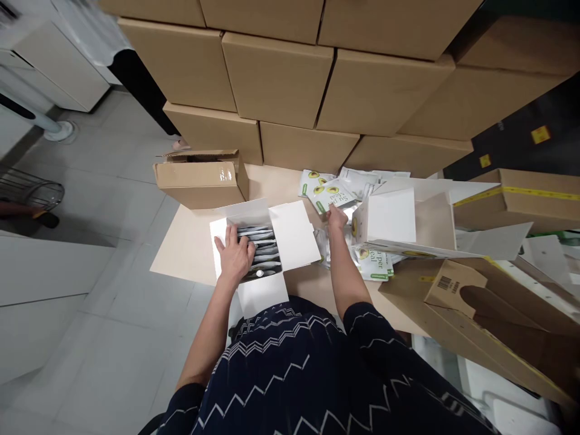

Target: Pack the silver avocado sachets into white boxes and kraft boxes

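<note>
“White cardboard carton (296,234), flaps spread, on the table (181,248): which parts are obscured?”

“Its left inner side, and part of the row of packets (265,255) inside, lie beneath the left grip (234,256). Only the upper edges of the packets show; any printing on them cannot be read.”

“List other hidden or cropped items.”

“On the right, a second white carton (392,215) covers part of the loose pouches (374,266). On the far side, the stacked brown boxes (278,78) are cut off by the upper border.”

“Specify each grip and its item.”

“Left: fingers slightly parted, bent down over the row, touching its left part. Fingertips are partly concealed; clamping cannot be determined. Right grip (336,217): fingers curled narrow at the near edge of an avocado-printed pouch (334,193). The pouch extends from there toward the far side, left of the second white carton. Contact faces are turned away; whether the pouch is pinched or merely touched cannot be told.”
</note>
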{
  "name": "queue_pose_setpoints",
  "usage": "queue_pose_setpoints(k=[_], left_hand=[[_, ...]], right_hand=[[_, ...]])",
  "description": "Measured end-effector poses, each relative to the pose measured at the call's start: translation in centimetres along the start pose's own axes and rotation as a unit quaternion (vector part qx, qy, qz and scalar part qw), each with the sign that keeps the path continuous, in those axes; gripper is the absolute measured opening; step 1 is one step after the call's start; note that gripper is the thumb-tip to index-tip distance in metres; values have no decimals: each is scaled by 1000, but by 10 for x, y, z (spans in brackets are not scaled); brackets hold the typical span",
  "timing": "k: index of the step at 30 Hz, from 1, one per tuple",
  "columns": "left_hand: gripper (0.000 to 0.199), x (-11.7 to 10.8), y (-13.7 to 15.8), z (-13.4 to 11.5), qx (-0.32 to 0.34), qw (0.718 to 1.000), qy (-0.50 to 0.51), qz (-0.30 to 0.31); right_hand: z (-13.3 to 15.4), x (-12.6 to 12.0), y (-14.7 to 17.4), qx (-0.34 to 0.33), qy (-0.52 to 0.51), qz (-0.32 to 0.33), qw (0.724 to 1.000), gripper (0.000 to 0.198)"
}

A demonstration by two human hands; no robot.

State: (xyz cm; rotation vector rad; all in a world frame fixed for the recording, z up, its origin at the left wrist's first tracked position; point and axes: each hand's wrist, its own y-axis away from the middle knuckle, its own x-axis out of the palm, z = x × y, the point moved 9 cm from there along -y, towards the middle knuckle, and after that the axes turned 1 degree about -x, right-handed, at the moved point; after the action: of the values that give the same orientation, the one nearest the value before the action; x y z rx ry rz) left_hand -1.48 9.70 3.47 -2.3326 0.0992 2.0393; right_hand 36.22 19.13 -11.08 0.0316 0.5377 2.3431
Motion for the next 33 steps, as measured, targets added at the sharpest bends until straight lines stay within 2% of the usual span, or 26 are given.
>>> queue_pose_setpoints(k=[2,3,4,5,6,8,10,12,14,16,18,20,22,24,26,27,28,30,33], left_hand=[[33,0,0,0,-2,1000,5,-2],[32,-1,0,0,-2,1000,7,-4],[32,-1,0,0,-1,1000,7,-6],[32,0,0,0,1,1000,6,-8],[33,0,0,0,4,1000,3,-10],[34,0,0,-1,10,1000,-5,-13],[34,0,0,-1,12,1000,-8,-14],[34,0,0,0,10,1000,-5,-12],[33,0,0,0,8,1000,-3,-10],[34,0,0,0,9,1000,-5,-11],[34,-1,0,0,11,1000,-6,-14],[34,-1,0,0,11,1000,-3,-14],[33,0,0,0,10,1000,4,-13],[32,0,1,0,9,1000,9,-14],[32,-1,1,0,7,1000,12,-16],[31,-1,2,0,6,1000,13,-18],[31,-1,2,0,6,1000,14,-20],[31,0,2,1,7,999,18,-25],[31,1,2,3,8,999,26,-38]], right_hand=[[-6,-14,19,-31,119,-12,992,17],[-7,-19,29,-51,199,-20,978,22],[-4,-18,38,-86,293,-12,952,31],[0,-11,46,-130,391,8,911,42],[2,1,52,-175,482,42,858,53],[-1,30,59,-225,601,136,755,69],[-13,50,57,-212,652,239,688,78],[-21,60,52,-193,672,298,650,81],[-22,65,49,-207,689,310,622,79],[-21,64,51,-235,710,288,598,74],[-18,62,56,-264,713,261,595,67],[-10,61,61,-285,687,242,623,61],[6,58,58,-284,642,219,678,56],[33,49,48,-273,573,168,754,52],[72,35,43,-292,463,99,831,50],[95,26,46,-317,396,73,859,48],[119,17,53,-350,329,62,875,46],[166,3,80,-423,217,98,875,44],[220,0,146,-485,148,247,825,39]])
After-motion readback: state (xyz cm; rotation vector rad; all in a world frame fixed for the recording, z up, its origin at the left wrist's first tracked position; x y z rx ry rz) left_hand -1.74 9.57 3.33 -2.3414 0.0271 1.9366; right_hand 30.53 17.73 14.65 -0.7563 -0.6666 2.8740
